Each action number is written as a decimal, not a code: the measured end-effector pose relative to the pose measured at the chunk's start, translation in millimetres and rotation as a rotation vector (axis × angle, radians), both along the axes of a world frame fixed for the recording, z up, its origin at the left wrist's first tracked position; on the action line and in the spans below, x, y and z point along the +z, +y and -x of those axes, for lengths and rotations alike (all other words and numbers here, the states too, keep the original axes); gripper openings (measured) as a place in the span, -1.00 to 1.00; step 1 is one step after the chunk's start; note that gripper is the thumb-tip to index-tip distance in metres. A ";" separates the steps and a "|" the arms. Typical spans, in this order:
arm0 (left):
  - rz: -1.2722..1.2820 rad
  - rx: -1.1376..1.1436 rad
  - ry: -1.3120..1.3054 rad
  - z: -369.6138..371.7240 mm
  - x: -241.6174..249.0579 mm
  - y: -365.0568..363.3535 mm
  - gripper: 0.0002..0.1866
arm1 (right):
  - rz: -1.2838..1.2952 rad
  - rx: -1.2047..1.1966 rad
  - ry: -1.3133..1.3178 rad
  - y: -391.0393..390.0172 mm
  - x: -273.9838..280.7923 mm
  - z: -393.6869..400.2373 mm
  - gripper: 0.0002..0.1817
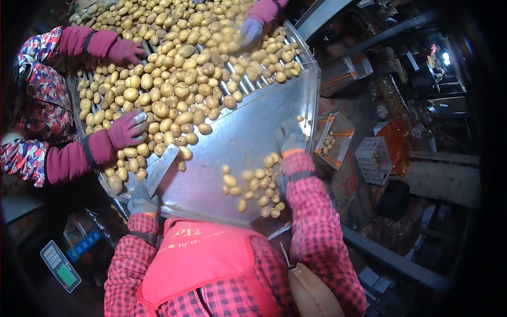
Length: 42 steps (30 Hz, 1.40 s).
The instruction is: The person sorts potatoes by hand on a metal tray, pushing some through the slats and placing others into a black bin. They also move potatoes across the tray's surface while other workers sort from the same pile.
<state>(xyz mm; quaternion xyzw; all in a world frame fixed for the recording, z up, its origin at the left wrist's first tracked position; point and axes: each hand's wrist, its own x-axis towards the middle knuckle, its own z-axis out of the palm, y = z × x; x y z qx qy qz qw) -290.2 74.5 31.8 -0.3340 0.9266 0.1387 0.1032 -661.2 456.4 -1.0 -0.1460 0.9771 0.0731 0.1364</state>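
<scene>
Dim wkshp, sloped metal surface (211, 153) in front of you, roller conveyor (248, 83) w/ big potato heap (174, 79) along its far side. Your L hand (142, 198), gloved, is at the near L corner, fingers partly bent at the near end of 1 metal plate (162, 169); can't tell if it grips. Plate slants btwn the heap's near end & the bare metal. Your R hand (292, 138), gloved, is over the R side, motion-blurred; can't tell how open or if it has anything. Loose potato group (254, 184) lies toward the near R corner, next to your R forearm; 1 small potato (300, 118) near the R edge, just beyond your R hand. Co-worker on L has 2 gloved hands (128, 129) at the heap; another gloved hand (251, 30) is on its far side, blurred. Clear bin (335, 140) w/ a few potatoes + white crate (373, 160) off the R edge. Scale (60, 267) near L, lit display.
</scene>
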 end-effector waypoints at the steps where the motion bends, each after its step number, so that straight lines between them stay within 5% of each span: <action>1: 0.010 -0.006 0.011 0.6 0.0 -0.4 -0.32 | 0.048 -0.032 0.081 5.7 -4.6 19.6 -0.50; 7: -0.011 0.033 -0.042 6.0 6.7 1.5 -0.30 | 0.175 -0.072 0.187 10.5 -21.6 61.9 -0.50; 14: -0.034 0.052 -0.075 5.1 3.4 0.7 -0.25 | 0.261 0.076 0.213 39.2 -12.8 -55.7 -0.50; 19: -0.067 0.046 -0.083 7.7 7.9 0.1 -0.25 | 0.236 0.080 0.060 34.0 -0.1 -125.8 -0.50; 27: -0.026 -0.017 -0.016 1.3 3.0 -2.4 -0.28 | -0.006 -0.111 -0.299 -31.4 13.4 -130.1 -0.50; 28: -0.038 0.003 -0.012 1.7 8.6 -7.1 -0.30 | -0.014 -0.080 -0.279 -31.8 13.9 -134.6 -0.50; 30: -0.068 -0.011 -0.032 9.0 20.8 -4.4 -0.31 | 0.206 0.341 0.192 8.3 -26.3 -165.3 -0.55; 32: -0.087 -0.027 -0.007 5.9 18.8 -2.3 -0.30 | 0.311 0.425 0.251 15.5 -23.0 -175.7 -0.57; 34: -0.067 -0.035 0.001 1.9 7.3 -5.0 -0.29 | 0.310 0.173 -0.095 13.6 -10.5 -177.2 -0.57; 42: -0.063 -0.038 0.024 0.6 5.8 -6.5 -0.32 | 0.274 0.132 -0.122 -44.9 8.4 -190.1 -0.58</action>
